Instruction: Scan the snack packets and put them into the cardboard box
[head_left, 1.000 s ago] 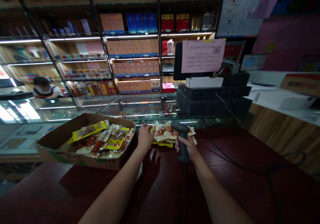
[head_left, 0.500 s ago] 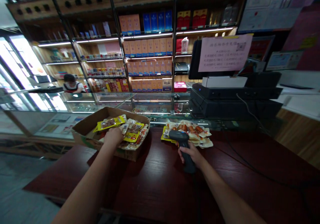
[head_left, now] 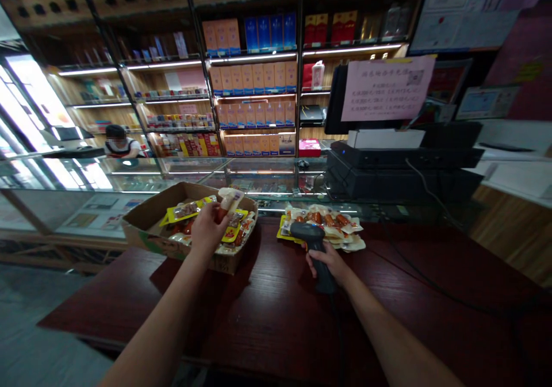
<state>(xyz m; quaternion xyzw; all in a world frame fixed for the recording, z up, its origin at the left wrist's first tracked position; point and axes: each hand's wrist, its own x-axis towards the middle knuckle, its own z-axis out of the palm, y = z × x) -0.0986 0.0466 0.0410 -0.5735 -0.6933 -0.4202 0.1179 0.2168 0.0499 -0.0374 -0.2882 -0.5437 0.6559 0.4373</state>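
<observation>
One packet [head_left: 228,202] in left hand [head_left: 208,230], scanner [head_left: 313,248], right hand [head_left: 326,263]

Matt blk plastic scanner [head_left: 311,233], glossy plastic sausage pkgs [head_left: 321,221], rough cardboard box [head_left: 142,232], polished dark wood counter [head_left: 276,318].

Left hand [head_left: 207,230] and right hand [head_left: 328,262] reach forward, well apart, both closed in a grip.
The left wrist stands raised, fingers curled, on a left forearm [head_left: 164,312] rising from lower left; the right hand wraps lower, its right forearm [head_left: 388,335] angling in from lower right.
</observation>
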